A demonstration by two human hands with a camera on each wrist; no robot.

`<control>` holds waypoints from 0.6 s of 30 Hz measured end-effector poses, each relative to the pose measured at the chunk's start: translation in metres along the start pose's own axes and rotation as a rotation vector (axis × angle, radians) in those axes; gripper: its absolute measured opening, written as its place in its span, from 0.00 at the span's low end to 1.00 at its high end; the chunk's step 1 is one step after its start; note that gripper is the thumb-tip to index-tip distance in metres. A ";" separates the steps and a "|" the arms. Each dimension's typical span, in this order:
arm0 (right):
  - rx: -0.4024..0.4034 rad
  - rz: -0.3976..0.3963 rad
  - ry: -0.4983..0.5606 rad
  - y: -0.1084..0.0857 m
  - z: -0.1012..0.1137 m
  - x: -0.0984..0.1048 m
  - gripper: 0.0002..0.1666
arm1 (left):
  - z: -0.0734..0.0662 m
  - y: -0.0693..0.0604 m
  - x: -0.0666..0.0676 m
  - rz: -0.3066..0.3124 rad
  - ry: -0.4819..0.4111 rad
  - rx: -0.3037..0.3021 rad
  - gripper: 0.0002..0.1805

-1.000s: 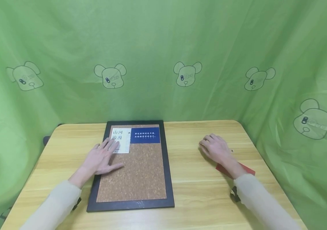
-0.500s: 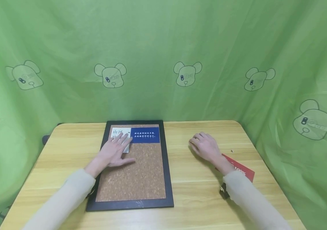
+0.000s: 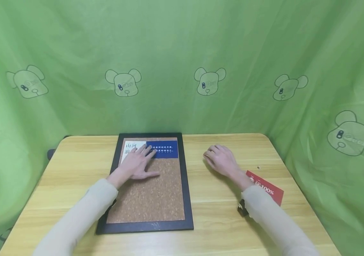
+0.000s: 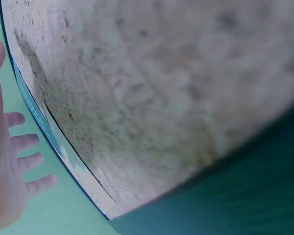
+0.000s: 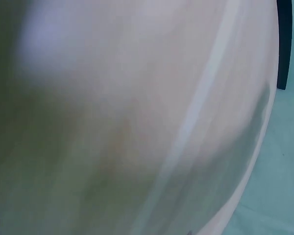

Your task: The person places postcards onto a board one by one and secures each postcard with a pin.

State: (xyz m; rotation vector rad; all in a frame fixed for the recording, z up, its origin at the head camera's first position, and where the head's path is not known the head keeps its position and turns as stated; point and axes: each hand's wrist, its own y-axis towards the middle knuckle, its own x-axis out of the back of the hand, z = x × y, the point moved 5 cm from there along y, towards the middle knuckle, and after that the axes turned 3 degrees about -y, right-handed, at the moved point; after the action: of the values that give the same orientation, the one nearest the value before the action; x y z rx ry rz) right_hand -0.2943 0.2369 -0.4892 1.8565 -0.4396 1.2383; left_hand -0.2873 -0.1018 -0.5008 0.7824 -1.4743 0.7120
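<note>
Left hand (image 3: 138, 164) spread, rectangular blue paper card (image 3: 167, 149) partly under it, probably light, bendy, grab the edges; right hand (image 3: 221, 160)'s grip, can't tell.

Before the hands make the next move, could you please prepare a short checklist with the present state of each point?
1. Corkboard flat on the table: ok.
2. White card and blue card side by side at the board's far end: ok.
3. Both cards fully visible: not ok; in the head view the left hand covers part of each.
4. Red card uncovered: not ok; the right sleeve hides part of it.
5. Right hand empty: cannot tell; its fingers curl under, out of sight.
</note>
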 end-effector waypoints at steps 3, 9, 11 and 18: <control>0.015 -0.011 0.006 0.006 0.003 0.000 0.08 | -0.002 0.005 -0.001 0.023 0.016 -0.011 0.58; 0.032 -0.006 0.011 0.017 0.007 0.000 0.07 | -0.007 0.012 -0.003 0.059 0.065 -0.024 0.58; 0.040 -0.009 0.010 0.021 0.009 0.000 0.07 | -0.009 0.014 -0.004 0.070 0.073 -0.024 0.58; 0.069 -0.038 0.000 0.033 0.016 -0.001 0.06 | -0.014 0.016 -0.008 0.128 0.075 -0.025 0.58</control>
State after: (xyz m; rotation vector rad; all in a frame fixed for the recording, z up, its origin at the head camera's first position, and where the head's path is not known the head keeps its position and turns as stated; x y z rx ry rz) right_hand -0.3079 0.2048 -0.4781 1.9147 -0.3642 1.2423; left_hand -0.2925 -0.0805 -0.5072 0.6400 -1.4716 0.8095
